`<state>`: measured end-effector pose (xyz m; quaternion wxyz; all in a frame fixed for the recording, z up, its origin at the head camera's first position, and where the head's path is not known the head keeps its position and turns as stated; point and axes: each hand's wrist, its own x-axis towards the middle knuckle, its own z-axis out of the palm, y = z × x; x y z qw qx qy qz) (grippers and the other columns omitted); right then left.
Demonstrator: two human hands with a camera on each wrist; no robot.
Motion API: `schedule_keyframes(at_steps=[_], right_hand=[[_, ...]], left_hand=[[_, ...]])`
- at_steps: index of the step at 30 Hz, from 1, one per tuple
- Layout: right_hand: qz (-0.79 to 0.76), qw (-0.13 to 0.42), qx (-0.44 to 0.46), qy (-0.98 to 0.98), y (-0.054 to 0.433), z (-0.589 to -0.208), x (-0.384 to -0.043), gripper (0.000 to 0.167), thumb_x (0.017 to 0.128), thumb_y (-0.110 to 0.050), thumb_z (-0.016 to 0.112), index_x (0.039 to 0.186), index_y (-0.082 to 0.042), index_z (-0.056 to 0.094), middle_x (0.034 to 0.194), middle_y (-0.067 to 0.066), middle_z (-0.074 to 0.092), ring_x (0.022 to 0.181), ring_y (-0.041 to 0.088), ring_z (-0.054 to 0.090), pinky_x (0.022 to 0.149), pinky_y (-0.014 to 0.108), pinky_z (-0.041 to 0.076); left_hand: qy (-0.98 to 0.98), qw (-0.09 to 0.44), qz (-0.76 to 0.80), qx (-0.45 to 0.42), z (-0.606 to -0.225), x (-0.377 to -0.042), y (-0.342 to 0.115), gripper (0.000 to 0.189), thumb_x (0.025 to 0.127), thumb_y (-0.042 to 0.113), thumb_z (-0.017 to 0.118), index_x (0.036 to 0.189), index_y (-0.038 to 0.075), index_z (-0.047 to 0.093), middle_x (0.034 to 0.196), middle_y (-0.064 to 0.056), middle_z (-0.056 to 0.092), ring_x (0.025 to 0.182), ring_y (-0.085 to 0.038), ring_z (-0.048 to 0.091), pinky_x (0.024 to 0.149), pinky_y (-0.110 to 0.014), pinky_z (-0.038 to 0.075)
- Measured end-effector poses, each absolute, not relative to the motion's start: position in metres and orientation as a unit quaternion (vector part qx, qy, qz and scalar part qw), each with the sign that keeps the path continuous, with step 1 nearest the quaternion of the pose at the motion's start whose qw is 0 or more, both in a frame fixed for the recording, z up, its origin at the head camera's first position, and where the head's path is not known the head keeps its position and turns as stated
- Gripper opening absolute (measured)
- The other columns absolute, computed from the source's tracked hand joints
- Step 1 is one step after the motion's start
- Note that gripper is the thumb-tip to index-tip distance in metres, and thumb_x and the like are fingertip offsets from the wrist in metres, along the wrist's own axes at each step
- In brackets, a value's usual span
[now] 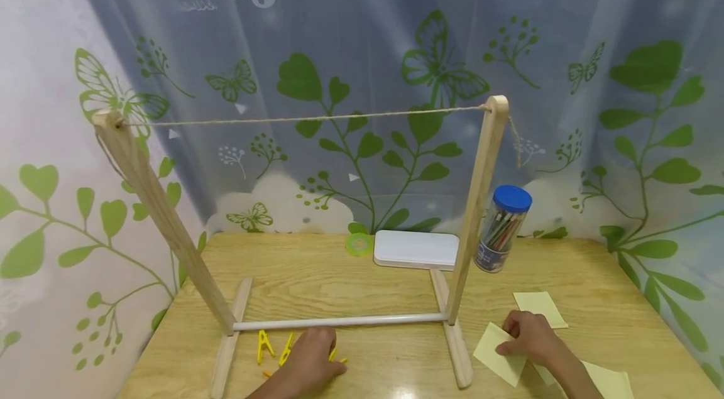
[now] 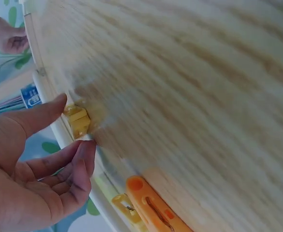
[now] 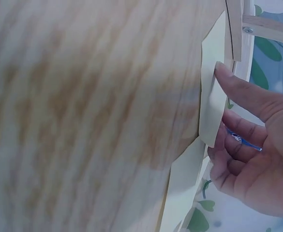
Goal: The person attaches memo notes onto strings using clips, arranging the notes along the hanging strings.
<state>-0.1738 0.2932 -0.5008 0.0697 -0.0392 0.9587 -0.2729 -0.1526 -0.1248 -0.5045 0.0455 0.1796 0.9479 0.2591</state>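
Over the near side of the table, my left hand (image 1: pixel 311 358) has thumb and fingertips at opposite ends of a yellow clothespin (image 2: pixel 78 121). More yellow clothespins (image 1: pixel 263 346) lie to its left, and an orange clothespin (image 2: pixel 153 205) shows close by in the left wrist view. On the right, my right hand (image 1: pixel 534 342) pinches a pale yellow paper square (image 1: pixel 496 358), thumb on top and fingers beneath. This square is tilted and overlaps another paper (image 3: pixel 182 186). One more paper square (image 1: pixel 542 308) lies behind the hand, and another (image 1: pixel 608 380) is partly covered by the forearm.
A wooden stand with a right post (image 1: pixel 477 198), left post (image 1: pixel 175 229) and white bottom rod (image 1: pixel 367 322) spans the table, a string (image 1: pixel 317 118) tied across its top. Behind are a white case (image 1: pixel 415 248), a green tape roll (image 1: pixel 359 244) and a blue-lidded pencil jar (image 1: pixel 502 229).
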Motion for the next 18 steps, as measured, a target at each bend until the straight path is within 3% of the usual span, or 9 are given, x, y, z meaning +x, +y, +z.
schedule_keyframes(at_steps=[5, 11, 18], right_hand=[[-0.276, 0.067, -0.049, 0.958, 0.294, -0.502, -0.174, 0.032, 0.063, -0.016, 0.086, 0.079, -0.007, 0.059, 0.072, -0.001, 0.060, 0.067, 0.010, 0.051, 0.058, 0.022, 0.041], [-0.307, 0.084, -0.101, 0.943, 0.304, -0.495, -0.174, 0.015, 0.079, -0.019, 0.074, 0.074, -0.009, 0.065, 0.068, -0.002, 0.060, 0.057, 0.003, 0.043, 0.052, 0.021, 0.037], [-0.337, 0.111, -0.129, 0.926, 0.314, -0.484, -0.176, 0.022, 0.090, -0.026, 0.063, 0.079, -0.008, 0.060, 0.068, -0.005, 0.048, 0.058, 0.001, 0.036, 0.053, 0.021, 0.032]], left_hand=[[0.952, 0.037, 0.248, 0.176, -0.506, -0.154, -0.124, 0.030, 0.069, 0.017, 0.083, 0.067, 0.009, 0.054, 0.060, 0.006, 0.045, 0.054, -0.006, 0.038, 0.047, -0.023, 0.031], [0.945, 0.042, 0.261, 0.191, -0.502, -0.154, -0.128, 0.024, 0.074, 0.011, 0.078, 0.069, 0.006, 0.055, 0.063, 0.006, 0.041, 0.057, -0.005, 0.034, 0.050, -0.021, 0.030], [0.928, 0.055, 0.296, 0.219, -0.492, -0.157, -0.132, 0.016, 0.081, 0.009, 0.072, 0.088, -0.003, 0.064, 0.072, 0.000, 0.048, 0.065, -0.007, 0.039, 0.054, -0.020, 0.034]])
